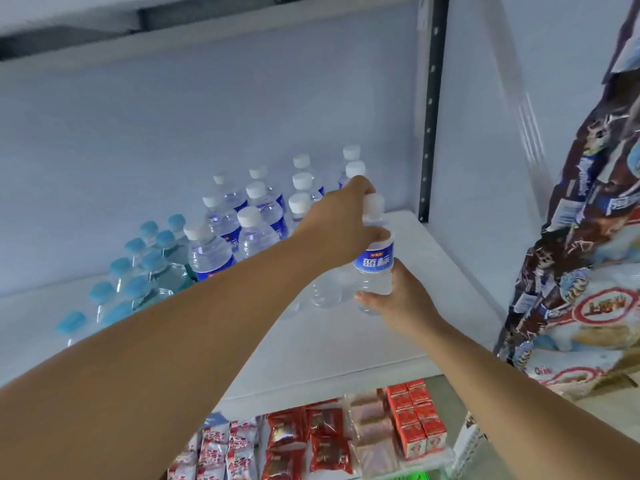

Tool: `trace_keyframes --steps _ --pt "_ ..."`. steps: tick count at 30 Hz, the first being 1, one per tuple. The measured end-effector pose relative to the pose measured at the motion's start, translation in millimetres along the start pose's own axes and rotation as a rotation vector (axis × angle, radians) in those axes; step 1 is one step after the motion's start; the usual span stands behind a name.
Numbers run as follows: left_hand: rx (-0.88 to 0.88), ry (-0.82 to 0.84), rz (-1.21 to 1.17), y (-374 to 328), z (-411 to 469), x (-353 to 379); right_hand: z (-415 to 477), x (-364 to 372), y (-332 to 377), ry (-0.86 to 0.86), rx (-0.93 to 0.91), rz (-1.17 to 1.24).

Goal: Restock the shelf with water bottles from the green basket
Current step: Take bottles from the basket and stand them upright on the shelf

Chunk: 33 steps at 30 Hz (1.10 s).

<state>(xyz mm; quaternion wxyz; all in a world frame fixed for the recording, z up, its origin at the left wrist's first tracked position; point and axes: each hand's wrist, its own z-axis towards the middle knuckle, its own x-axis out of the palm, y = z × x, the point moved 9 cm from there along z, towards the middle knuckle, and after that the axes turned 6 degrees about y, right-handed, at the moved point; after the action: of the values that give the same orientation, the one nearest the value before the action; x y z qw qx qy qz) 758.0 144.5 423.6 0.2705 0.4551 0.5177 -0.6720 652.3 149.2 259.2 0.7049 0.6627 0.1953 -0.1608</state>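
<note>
A clear water bottle [374, 261] with a white cap and a blue label stands upright on the white shelf [398, 341], at the right end of the rows. My left hand [337, 226] grips its neck and shoulder from the left. My right hand [403, 299] holds its base from below and the right. Several more white-capped bottles [256, 216] stand in rows behind and to the left of it. Further left stand several bottles with light blue caps [149, 258]. The green basket is out of sight, apart from a green sliver [414, 475] at the bottom edge.
A black slotted upright [431, 109] and a white side panel [485, 133] close the shelf on the right. Large snack bags [588, 237] hang at the far right. Below the shelf lie red snack packets [322, 441] and small red cartons [419, 417].
</note>
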Motion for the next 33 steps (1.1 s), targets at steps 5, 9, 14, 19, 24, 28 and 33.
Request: trace_keyframes --steps 5,9,14,19,24,28,33 --pt "0.007 -0.028 0.147 0 19 -7 27 7 -10 -0.035 0.023 -0.065" --pt "0.014 -0.035 0.197 5 25 -11 42 8 -11 0.001 0.021 -0.086" --pt "0.197 -0.217 0.25 -3 5 -54 49 7 -17 0.016 0.047 -0.124" --pt "0.28 -0.397 0.334 23 -30 -126 42 10 -22 -0.031 0.077 -0.13" --pt "0.007 -0.29 0.421 106 -55 -165 -6 4 -22 -0.315 0.132 -0.068" --pt "-0.193 -0.065 0.41 163 -73 -152 -61 48 16 -0.296 0.056 0.031" --pt "-0.153 0.106 0.335 191 -78 -116 -59 161 74 0.139 0.025 -0.042"
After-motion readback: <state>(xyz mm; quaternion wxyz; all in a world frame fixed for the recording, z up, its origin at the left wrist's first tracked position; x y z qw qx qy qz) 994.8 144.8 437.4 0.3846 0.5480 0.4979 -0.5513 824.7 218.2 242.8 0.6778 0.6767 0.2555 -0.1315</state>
